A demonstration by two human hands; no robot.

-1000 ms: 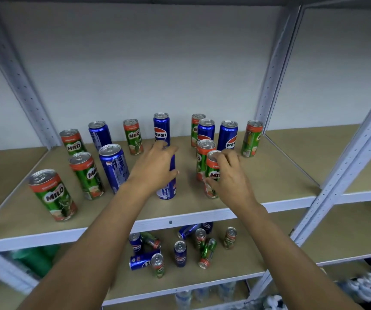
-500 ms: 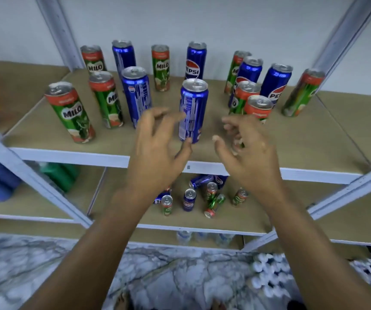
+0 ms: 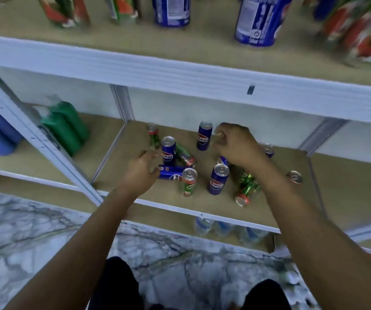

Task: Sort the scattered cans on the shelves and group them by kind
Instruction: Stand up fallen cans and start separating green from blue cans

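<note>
Cans on shelf

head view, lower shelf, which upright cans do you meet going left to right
upright milo can at the back → upright pepsi can → milo can at the front → pepsi can at the back → pepsi can at the front

On the lower shelf: five blue Pepsi cans, about five green Milo cans, some partly hidden.
</note>
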